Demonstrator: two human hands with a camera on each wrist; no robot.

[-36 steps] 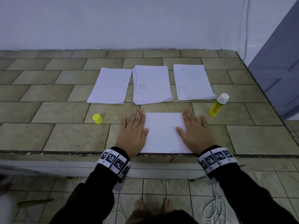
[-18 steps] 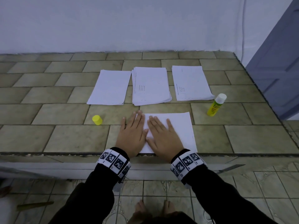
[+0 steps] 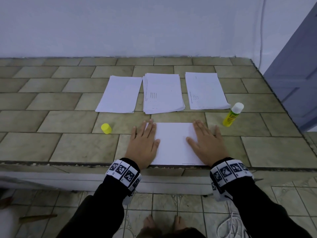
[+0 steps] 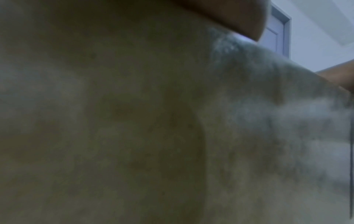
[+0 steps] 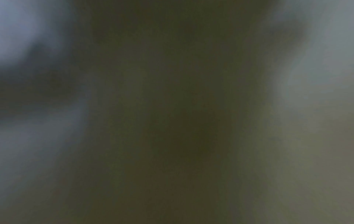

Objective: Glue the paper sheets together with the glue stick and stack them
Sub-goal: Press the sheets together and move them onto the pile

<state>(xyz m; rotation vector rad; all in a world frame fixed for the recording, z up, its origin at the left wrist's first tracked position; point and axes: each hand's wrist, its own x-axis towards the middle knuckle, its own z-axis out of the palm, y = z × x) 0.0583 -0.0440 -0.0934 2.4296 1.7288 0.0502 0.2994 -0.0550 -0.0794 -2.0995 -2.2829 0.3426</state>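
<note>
White sheet (image 3: 173,143) pressed flat by both hands (image 3: 143,145) (image 3: 206,144), fingers (image 3: 151,127) straight, holding nothing; bond step, next lift it onto a stack (image 3: 163,93)

Left hand (image 3: 143,145) and right hand (image 3: 206,145) lie flat, apart

I see a white sheet (image 3: 173,143) on the olive-beige tiled surface (image 3: 68,148), three white paper piles (image 3: 163,93) with faint dark print, a yellow cap (image 3: 106,128), a yellow glue stick (image 3: 233,117) with a white top, black sleeves (image 3: 109,198) and black-and-white checkered wristbands (image 3: 124,173).
</note>
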